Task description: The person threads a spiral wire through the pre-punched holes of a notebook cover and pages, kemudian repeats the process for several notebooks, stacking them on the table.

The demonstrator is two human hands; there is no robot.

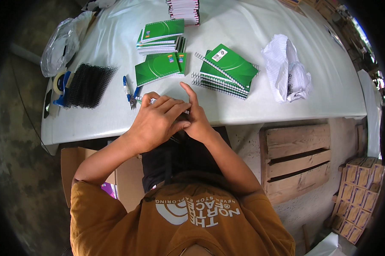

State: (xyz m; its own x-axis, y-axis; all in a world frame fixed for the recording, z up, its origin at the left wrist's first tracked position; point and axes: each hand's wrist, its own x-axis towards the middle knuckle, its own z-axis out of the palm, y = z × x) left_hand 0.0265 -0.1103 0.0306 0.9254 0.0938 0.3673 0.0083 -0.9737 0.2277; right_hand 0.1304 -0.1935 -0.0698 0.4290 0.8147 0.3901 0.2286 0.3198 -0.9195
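My left hand and my right hand meet at the table's near edge. The left fingers are curled over toward the right palm. On the right hand the forefinger points up and away, while the thumb bends in toward the left fingers. Small white bits show between the hands, but the thing they close around is mostly hidden. Just left of them lie cutting pliers with blue handles. Beyond are green notebooks without coils, piled up. To the right, green notebooks with wire spirals form another stack.
Black binding coils lie at the left beside a blue tape dispenser and a clear plastic bag. Crumpled white paper sits at the right. A cardboard box stands below the table; a wooden pallet leans nearby.
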